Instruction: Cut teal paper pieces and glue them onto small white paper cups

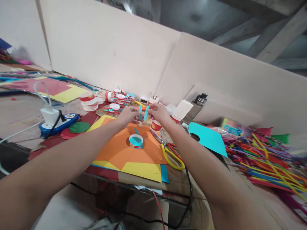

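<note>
Pinched in my left hand [130, 115] is a narrow turquoise paper strip [140, 112], held upright. My right hand [158, 111] grips a second turquoise strip [146, 113], slightly tilted, a small gap away from the first. Both hands are raised above the far side of the orange paper sheets [117, 143]. Below them a shallow cut-down paper cup [135, 141], red and white outside with turquoise inside, rests on the orange paper. One small turquoise strip [137, 131] lies just behind that cup. Yellow-handled scissors [173, 159] lie right of the papers, partly near my right forearm.
Several red-and-white cup pieces [120, 99] stand at the back. A stack of white paper cups [182, 109] and a bottle [198, 107] are behind my right arm. Turquoise paper [208, 137] and colourful pipe cleaners [268, 159] lie right; a blue power strip [59, 124] sits left.
</note>
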Demonstrator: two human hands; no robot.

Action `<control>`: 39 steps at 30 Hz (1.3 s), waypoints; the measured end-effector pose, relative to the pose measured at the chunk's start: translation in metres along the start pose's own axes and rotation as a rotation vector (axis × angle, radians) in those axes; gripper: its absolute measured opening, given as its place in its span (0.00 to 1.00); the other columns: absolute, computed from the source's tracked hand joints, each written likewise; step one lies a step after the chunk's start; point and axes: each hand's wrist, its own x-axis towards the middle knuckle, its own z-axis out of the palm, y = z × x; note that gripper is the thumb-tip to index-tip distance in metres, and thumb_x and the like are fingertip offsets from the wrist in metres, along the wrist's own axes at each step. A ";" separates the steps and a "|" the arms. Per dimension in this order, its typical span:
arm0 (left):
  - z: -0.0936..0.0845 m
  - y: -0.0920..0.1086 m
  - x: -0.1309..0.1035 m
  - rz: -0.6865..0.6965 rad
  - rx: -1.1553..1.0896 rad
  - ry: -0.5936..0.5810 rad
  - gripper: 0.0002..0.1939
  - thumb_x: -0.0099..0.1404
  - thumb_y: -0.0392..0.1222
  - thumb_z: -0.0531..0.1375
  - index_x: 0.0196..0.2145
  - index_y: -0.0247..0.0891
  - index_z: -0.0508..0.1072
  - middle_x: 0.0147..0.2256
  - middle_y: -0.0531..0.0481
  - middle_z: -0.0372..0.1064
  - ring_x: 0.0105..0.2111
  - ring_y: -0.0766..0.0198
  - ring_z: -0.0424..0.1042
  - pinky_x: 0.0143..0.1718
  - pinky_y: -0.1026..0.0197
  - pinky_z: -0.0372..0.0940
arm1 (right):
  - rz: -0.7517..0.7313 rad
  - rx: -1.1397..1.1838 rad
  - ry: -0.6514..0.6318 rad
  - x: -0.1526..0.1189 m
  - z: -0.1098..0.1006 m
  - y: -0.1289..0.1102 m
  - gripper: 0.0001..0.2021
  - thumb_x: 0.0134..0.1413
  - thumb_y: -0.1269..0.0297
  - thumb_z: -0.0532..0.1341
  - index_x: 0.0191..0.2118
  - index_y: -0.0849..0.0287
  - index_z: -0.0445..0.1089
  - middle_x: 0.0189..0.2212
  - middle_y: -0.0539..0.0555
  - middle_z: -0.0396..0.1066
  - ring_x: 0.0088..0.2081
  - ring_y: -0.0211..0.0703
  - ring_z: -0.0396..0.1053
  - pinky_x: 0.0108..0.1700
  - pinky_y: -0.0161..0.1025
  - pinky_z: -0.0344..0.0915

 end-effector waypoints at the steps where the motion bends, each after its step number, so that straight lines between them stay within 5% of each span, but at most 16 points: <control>1: 0.002 -0.001 -0.002 -0.007 0.001 -0.038 0.08 0.56 0.37 0.65 0.30 0.34 0.68 0.25 0.48 0.73 0.24 0.64 0.75 0.22 0.64 0.68 | 0.009 0.031 0.018 -0.006 -0.001 0.001 0.02 0.53 0.72 0.60 0.31 0.59 0.65 0.19 0.47 0.69 0.20 0.34 0.69 0.21 0.28 0.61; 7: 0.014 -0.001 -0.015 0.020 0.015 -0.255 0.19 0.52 0.47 0.69 0.35 0.33 0.70 0.31 0.45 0.76 0.28 0.61 0.77 0.24 0.64 0.70 | 0.018 0.115 0.176 -0.032 -0.003 0.009 0.04 0.49 0.65 0.62 0.28 0.60 0.68 0.20 0.47 0.68 0.23 0.35 0.66 0.23 0.30 0.60; 14: 0.018 0.001 -0.018 0.098 0.022 -0.342 0.21 0.48 0.47 0.71 0.36 0.33 0.72 0.31 0.47 0.76 0.29 0.63 0.75 0.28 0.62 0.72 | -0.054 0.238 0.270 -0.058 0.002 -0.002 0.04 0.47 0.64 0.61 0.28 0.58 0.68 0.21 0.47 0.69 0.23 0.35 0.65 0.25 0.32 0.60; 25: 0.021 0.005 -0.023 0.168 0.269 -0.341 0.11 0.53 0.44 0.66 0.30 0.32 0.76 0.26 0.49 0.74 0.22 0.71 0.66 0.23 0.68 0.62 | -0.117 0.321 0.241 -0.070 -0.003 0.013 0.09 0.50 0.59 0.61 0.28 0.60 0.70 0.22 0.48 0.67 0.25 0.35 0.61 0.28 0.33 0.58; 33: 0.022 0.003 -0.025 0.113 0.280 -0.360 0.17 0.54 0.53 0.67 0.25 0.34 0.73 0.18 0.49 0.71 0.16 0.69 0.67 0.18 0.67 0.60 | -0.112 0.325 0.232 -0.072 -0.004 0.012 0.09 0.52 0.57 0.59 0.29 0.58 0.67 0.21 0.47 0.65 0.24 0.35 0.60 0.28 0.33 0.58; 39: 0.022 -0.003 -0.021 0.076 0.181 -0.410 0.19 0.51 0.52 0.69 0.29 0.33 0.74 0.27 0.45 0.75 0.22 0.66 0.73 0.24 0.65 0.67 | -0.098 0.298 0.262 -0.071 -0.006 0.015 0.10 0.52 0.57 0.58 0.30 0.58 0.67 0.22 0.48 0.66 0.25 0.36 0.62 0.29 0.33 0.60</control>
